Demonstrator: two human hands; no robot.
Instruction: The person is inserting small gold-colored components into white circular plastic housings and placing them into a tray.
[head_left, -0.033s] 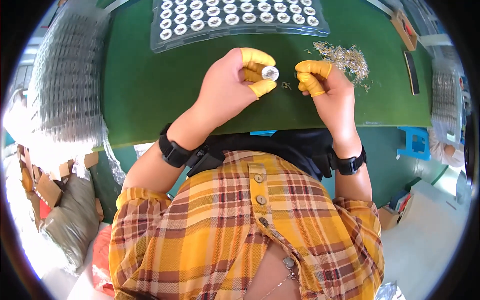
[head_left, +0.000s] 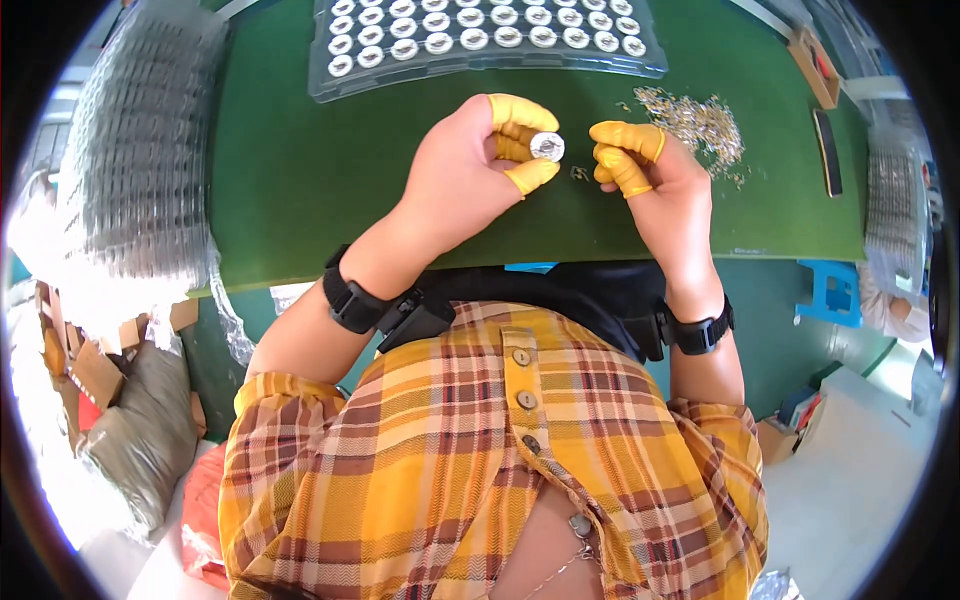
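Though loose, metallic heap (head_left: 697, 127) near right hand (head_left: 655, 170).

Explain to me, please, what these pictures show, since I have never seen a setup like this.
There is no machine here, only a person's own two hands. Both pictures come from one wide fisheye camera on the head, looking down, so straight edges bend and the person's shirt fills the bottom.

The left hand, wearing yellow finger covers, holds a small round white piece. The right hand has its covered fingertips drawn together; anything between them is too small to tell.

On the green table lie a clear tray with rows of similar round pieces and a pile of tiny metallic bits.
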